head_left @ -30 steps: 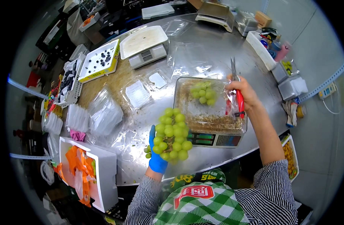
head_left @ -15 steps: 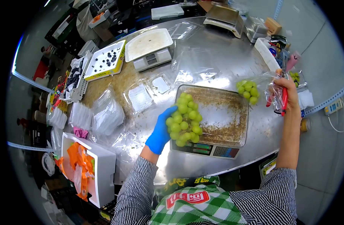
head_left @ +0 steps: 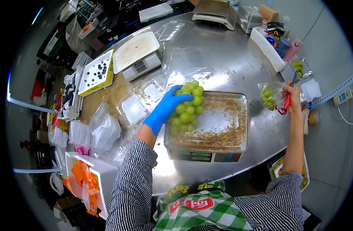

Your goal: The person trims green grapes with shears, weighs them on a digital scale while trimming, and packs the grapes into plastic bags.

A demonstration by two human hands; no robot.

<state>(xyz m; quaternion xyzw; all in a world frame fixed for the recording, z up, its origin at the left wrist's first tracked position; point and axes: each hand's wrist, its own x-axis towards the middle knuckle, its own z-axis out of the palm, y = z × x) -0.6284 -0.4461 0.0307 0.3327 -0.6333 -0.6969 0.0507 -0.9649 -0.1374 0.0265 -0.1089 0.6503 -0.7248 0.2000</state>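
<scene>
My left hand, in a blue glove, is closed on a bunch of green grapes. The bunch is over the left part of a scale's stained metal pan; I cannot tell whether it touches the pan. My bare right hand is closed round red-handled scissors, blades pointing away from me. Right beside that hand is a clear plastic bag with several green grapes. Whether the fingers also hold this bag is hidden.
A white scale and a tray of dark berries stand at back left. Clear packaging lies nearer, above a white foam box with orange wrapping. A tool box and a small grape pack are at right.
My left hand has come over the top of the grape bunch, which has shifted up and left. My right hand and the bagged grapes have moved right, with the scissors now pointing away. The view has shifted.
</scene>
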